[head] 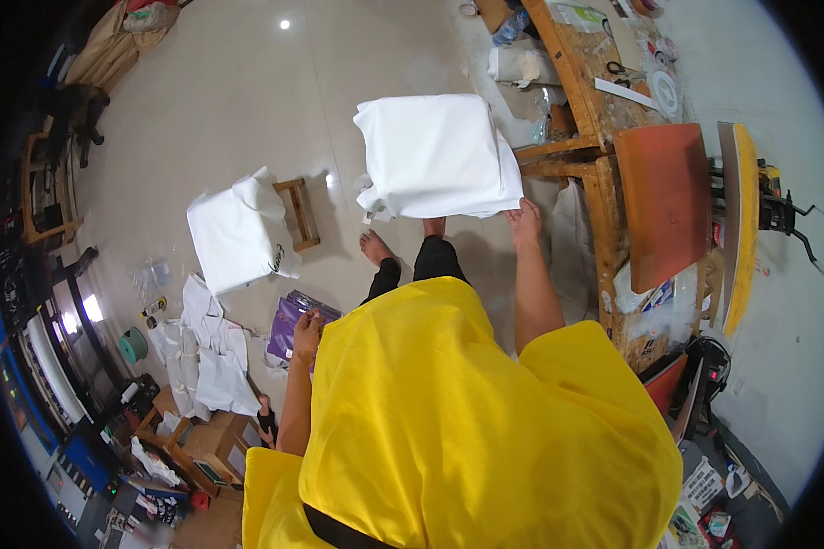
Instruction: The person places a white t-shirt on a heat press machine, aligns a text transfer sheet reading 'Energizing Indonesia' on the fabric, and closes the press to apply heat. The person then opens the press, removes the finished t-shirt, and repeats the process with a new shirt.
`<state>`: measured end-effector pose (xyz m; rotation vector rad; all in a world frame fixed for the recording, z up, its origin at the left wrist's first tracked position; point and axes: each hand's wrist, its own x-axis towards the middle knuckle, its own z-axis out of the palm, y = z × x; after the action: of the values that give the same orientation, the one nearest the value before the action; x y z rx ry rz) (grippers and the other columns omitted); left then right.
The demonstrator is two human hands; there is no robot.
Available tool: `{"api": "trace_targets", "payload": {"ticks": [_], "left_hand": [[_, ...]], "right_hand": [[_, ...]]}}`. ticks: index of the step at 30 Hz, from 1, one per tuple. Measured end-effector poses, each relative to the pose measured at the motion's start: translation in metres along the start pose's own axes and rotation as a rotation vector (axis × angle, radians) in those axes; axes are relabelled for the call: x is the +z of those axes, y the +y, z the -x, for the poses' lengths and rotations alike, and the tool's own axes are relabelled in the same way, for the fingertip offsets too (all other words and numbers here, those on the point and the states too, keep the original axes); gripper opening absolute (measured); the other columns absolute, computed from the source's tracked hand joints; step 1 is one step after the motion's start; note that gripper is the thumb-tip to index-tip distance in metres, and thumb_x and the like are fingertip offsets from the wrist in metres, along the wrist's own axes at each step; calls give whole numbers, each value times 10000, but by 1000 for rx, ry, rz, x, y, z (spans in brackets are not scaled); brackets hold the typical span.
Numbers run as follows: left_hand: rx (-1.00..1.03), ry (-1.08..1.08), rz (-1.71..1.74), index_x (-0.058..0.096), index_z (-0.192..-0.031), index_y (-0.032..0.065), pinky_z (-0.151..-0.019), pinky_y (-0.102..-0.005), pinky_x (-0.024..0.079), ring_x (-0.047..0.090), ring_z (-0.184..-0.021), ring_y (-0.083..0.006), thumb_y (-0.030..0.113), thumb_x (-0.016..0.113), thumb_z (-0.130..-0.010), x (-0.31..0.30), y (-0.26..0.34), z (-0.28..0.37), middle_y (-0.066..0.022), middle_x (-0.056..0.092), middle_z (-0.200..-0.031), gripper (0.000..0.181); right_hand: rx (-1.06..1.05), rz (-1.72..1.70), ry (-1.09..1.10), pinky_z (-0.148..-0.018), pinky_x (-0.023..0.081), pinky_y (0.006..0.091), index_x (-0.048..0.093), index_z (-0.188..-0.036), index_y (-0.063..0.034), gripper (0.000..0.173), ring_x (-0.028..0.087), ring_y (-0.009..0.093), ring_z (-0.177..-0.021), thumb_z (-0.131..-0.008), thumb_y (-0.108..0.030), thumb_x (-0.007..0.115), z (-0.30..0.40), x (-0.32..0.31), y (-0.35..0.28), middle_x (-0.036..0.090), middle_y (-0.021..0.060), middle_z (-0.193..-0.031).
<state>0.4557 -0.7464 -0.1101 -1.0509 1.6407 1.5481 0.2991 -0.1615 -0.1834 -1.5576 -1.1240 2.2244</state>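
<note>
White fabric (429, 154) lies draped in layers over a support in front of my feet; what holds it up is hidden. My right hand (524, 223) is at the fabric's near right corner, its fingertips at the edge. Down at my left side, my left hand (307, 331) has its fingers curled, near folded purple packets (287, 321) that lie lower down. Whether it holds anything cannot be told. To the left stands another white-covered stack (237, 230) with dark lettering on its side, beside a small wooden stool (299, 214).
At the right is a wooden workbench (594, 103) with scissors (616, 67) and tape rolls. An orange board (662, 202) juts out nearer. White cloth (213, 364), green tape (132, 345) and cardboard boxes (216, 442) lie at the lower left. Another person's foot (266, 405) shows there.
</note>
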Motion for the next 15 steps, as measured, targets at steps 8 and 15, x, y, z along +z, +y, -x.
{"api": "trace_targets", "payload": {"ticks": [8, 15], "left_hand": [[147, -58, -128, 611, -1273, 26, -746, -284, 513, 622, -807, -130, 200, 575, -1027, 17, 39, -34, -42, 674, -960, 303], [459, -236, -376, 593, -1340, 79, -845, -306, 498, 653, -958, -162, 235, 572, -1021, 87, 114, -53, -75, 693, -1101, 356]], "right_hand": [[-181, -8, -202, -1013, 490, 487, 466, -1309, -37, 290, 580, 310, -1200, -1046, -143, 526, 43, 40, -57, 554, 148, -1309], [-323, -44, -554, -1076, 433, 494, 488, -1258, -31, 254, 547, 300, -1256, -1067, -198, 482, 119, 109, -130, 579, 136, -1273]]}}
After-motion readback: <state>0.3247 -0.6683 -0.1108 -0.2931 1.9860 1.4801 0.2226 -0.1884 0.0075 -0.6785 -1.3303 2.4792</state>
